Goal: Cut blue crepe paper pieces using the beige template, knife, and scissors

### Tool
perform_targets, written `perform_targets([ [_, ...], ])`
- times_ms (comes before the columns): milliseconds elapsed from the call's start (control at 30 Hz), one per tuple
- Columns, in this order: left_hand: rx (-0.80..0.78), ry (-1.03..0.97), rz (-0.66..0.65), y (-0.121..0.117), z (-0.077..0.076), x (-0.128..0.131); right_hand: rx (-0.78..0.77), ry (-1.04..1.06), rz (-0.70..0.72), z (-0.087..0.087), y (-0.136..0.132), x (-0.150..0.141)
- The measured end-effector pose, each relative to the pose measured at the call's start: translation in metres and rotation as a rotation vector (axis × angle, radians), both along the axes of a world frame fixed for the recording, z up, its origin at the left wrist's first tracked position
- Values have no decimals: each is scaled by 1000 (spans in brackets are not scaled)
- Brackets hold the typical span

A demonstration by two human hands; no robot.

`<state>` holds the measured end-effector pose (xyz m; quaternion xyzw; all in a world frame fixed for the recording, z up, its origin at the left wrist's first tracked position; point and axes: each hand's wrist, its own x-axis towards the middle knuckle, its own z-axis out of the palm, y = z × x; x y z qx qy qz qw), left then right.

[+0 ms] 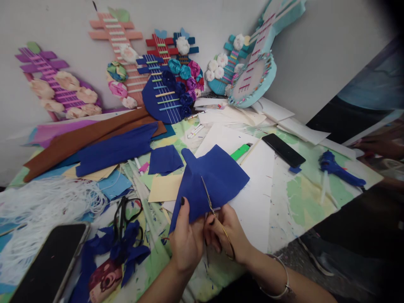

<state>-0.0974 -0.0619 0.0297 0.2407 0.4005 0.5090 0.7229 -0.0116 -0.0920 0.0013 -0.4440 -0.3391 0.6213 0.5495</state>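
Note:
A sheet of dark blue crepe paper (221, 168) is raised over the table in front of me. My left hand (187, 237) pinches its lower left part, thumb on top and the other fingers underneath. My right hand (229, 231) is closed round the handles of a pair of scissors (208, 195). The visible blade lies over the blue paper and points up and away; the other blade is hidden. Beyond the sheet, a folded blue paper piece (166, 160) rests beside a cream paper square (164, 188).
A green cutter (241, 151) lies on white paper, near a black phone (284, 150) and a blue glue gun (339, 168). At left are white cord (57, 210), black-handled scissors (126, 214) and another phone (47, 265). Decorated paper guitars (160, 88) lean against the wall. A person's hand (381, 141) appears at right.

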Motion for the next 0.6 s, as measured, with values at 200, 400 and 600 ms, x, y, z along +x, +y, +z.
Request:
perform_targets([
  [200, 13, -1, 27, 0, 0, 3, -13, -27, 1, 11, 2, 0],
  [400, 10, 35, 20, -6, -10, 2, -35, -25, -31, 10, 4, 0],
  [600, -10, 72, 120, -7, -13, 3, -14, -13, -33, 9, 5, 0],
])
